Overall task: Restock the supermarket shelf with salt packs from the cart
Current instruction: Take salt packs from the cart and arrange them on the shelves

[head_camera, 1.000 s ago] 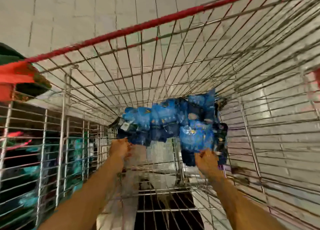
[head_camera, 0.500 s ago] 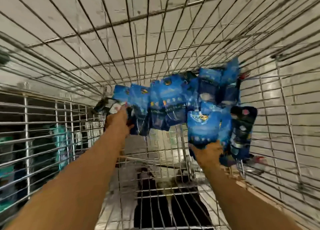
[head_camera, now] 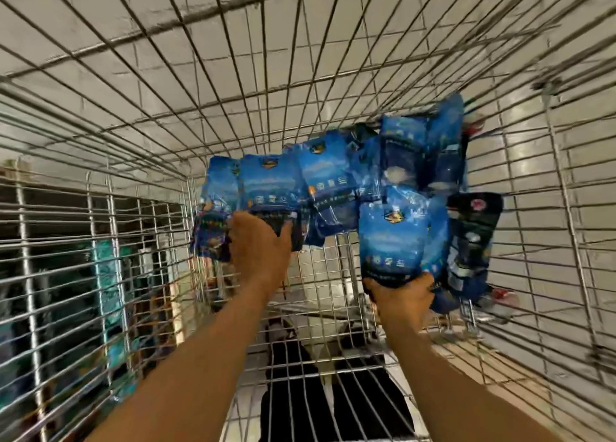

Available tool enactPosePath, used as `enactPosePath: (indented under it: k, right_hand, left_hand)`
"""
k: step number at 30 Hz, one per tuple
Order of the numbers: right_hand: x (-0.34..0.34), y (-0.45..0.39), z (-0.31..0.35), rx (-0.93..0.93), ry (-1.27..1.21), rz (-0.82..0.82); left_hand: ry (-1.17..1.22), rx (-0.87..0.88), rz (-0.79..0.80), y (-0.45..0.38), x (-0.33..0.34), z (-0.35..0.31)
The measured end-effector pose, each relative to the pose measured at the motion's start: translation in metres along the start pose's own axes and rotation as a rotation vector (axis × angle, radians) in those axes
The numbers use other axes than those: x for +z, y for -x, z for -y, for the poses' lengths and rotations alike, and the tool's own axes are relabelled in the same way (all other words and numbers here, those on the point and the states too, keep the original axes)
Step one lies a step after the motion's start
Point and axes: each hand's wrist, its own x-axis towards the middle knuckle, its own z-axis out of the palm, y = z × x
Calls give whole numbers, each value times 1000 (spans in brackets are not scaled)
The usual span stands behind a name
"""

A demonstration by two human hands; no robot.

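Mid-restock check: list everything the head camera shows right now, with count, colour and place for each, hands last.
salt packs: exact count unclear, roughly eight or more, blue, bunched in a row inside the cart
dark pack: one, black-blue, right end of the bunch
cart: one, silver wire, surrounding the packs
floor tiles: pale, seen through the wire
shelf goods: blurred, teal, behind the cart's left side
left hand: one, grips packs at the left end
right hand: one, grips the bottom of a front pack
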Motion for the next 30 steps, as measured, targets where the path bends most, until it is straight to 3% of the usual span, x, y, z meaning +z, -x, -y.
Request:
enactPosePath:
  k: [2, 4, 9, 17, 21, 30]
  right_hand:
    - [-2, -5, -2, -35, 58, 34]
    - [-3, -6, -5, -88, 124, 70]
    - [-1, -5, -9, -30, -137, 241]
    - [-28, 16, 6, 70, -516, 495]
    - [-64, 36, 30, 94, -550, 596]
    - [-193, 114, 100, -90, -589, 727]
  left_hand:
    - [208, -211, 46, -12, -2, -5]
    - [239, -312, 152, -24, -6, -7]
    - [289, -290, 196, -23, -10, -4]
    - [606, -271, 323, 3, -44, 5]
    - [681, -286, 392, 30, -86, 0]
    - [819, -249, 275, 95, -220, -24]
